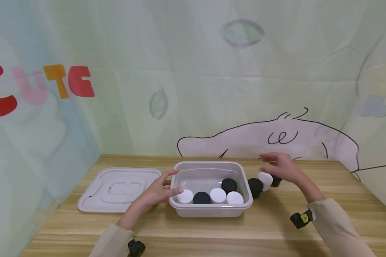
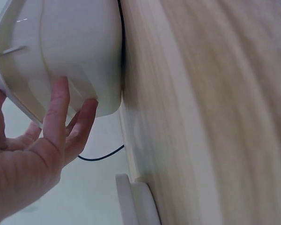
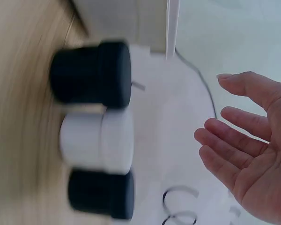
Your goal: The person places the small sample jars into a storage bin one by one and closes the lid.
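My left hand grips the left side of a pale plastic container, its thumb over the rim and other fingers against the outer wall. Inside, white-capped jars and black-capped jars stand mostly along the near side. Just right of the container, a black jar, a white jar and another black jar stand in a row on the table. My right hand hovers over this row, fingers spread and holding nothing; the right wrist view shows its palm apart from the jars.
A pale lid lies flat on the wooden table, left of the container. Behind the table hangs a printed cloth with letters and a line drawing.
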A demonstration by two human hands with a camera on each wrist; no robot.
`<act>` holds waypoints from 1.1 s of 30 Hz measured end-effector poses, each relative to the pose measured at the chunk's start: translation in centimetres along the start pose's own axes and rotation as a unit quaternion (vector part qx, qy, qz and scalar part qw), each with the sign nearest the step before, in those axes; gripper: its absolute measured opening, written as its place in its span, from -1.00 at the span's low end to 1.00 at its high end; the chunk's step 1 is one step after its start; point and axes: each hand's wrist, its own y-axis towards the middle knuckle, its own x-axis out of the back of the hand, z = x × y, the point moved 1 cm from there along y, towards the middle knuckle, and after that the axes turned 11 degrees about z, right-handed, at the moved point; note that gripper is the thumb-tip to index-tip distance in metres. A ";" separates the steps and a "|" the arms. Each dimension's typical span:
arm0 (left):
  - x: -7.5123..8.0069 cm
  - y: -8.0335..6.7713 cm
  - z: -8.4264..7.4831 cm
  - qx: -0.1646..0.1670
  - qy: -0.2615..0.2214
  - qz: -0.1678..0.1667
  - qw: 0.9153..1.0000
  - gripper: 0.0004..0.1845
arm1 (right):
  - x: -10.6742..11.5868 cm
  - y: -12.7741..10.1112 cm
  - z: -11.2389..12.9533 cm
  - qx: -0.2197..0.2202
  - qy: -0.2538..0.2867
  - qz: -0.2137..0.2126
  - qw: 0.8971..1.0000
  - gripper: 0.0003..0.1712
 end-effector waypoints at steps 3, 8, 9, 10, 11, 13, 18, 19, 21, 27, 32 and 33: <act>0.2 -0.1 0.0 0.004 0.003 0.000 1.000 -0.22 | 0.5 -0.8 -1.3 -0.027 0.015 -0.007 1.000 -0.47; 0.2 -0.1 0.0 0.002 0.001 0.003 1.000 -0.21 | 0.7 -1.8 -3.4 -0.054 0.023 -0.011 0.998 -0.44; 0.2 -0.1 0.1 0.002 0.000 0.004 1.000 -0.21 | 0.7 -1.9 -3.7 -0.058 0.023 -0.010 0.998 -0.43; 0.2 -0.1 0.1 0.002 -0.001 0.004 1.000 -0.21 | 0.7 -2.0 -4.0 -0.063 0.023 -0.009 0.998 -0.43; 0.2 -0.1 0.1 0.001 -0.002 0.004 1.000 -0.21 | 0.6 -2.1 -4.3 -0.068 0.020 -0.008 0.997 -0.43; 0.2 -0.1 0.1 0.001 -0.004 0.004 1.000 -0.22 | 0.5 -2.2 -4.9 -0.071 0.017 -0.007 0.997 -0.42; 0.2 0.0 0.1 0.000 -0.002 0.004 1.000 -0.21 | 0.2 -2.3 -5.9 -0.050 0.011 -0.015 0.999 -0.46; 0.2 0.0 0.1 0.000 -0.002 0.004 1.000 -0.21 | 0.1 -2.3 -6.0 -0.045 0.010 -0.017 0.999 -0.47; 0.2 0.0 0.1 -0.001 0.001 0.004 1.000 -0.21 | 0.0 -2.3 -6.4 -0.042 0.008 -0.016 0.999 -0.48; 0.1 0.0 0.0 0.003 0.004 0.002 1.000 -0.22 | -0.6 -2.2 -7.1 -0.069 0.001 0.001 0.998 -0.43; 0.1 -0.1 0.0 0.003 0.002 0.000 1.000 -0.22 | -0.8 -2.1 -7.5 -0.075 0.000 0.007 0.997 -0.44; 0.1 -0.1 0.0 0.003 0.001 0.000 1.000 -0.22 | -0.9 -2.1 -7.6 -0.076 0.002 0.007 0.997 -0.44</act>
